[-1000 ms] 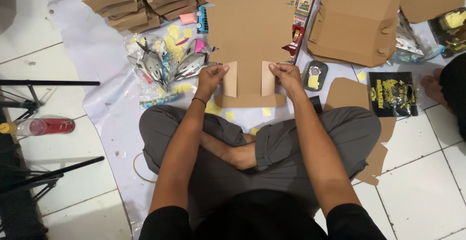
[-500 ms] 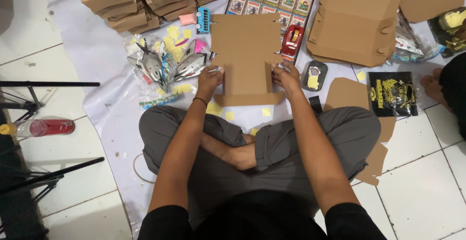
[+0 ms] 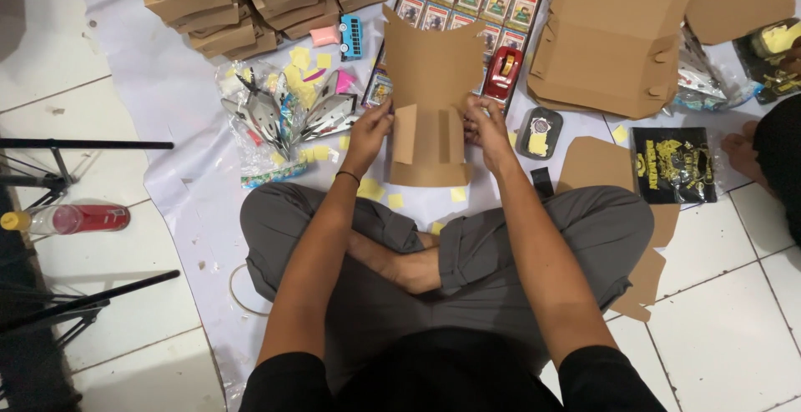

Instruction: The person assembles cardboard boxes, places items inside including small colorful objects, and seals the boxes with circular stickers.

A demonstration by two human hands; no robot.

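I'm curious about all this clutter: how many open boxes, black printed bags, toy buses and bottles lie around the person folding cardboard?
Open cardboard box: 1
Black printed bags: 2
Blue toy bus: 1
Red bottle: 1
Total: 5

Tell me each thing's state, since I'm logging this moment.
Cardboard sheet: half folded, side flaps in, top standing.
Left hand: gripping its left edge.
Right hand: gripping its right edge.
Open box: lid up.
Stacked boxes: folded shut.
Bottle: lying on its side.
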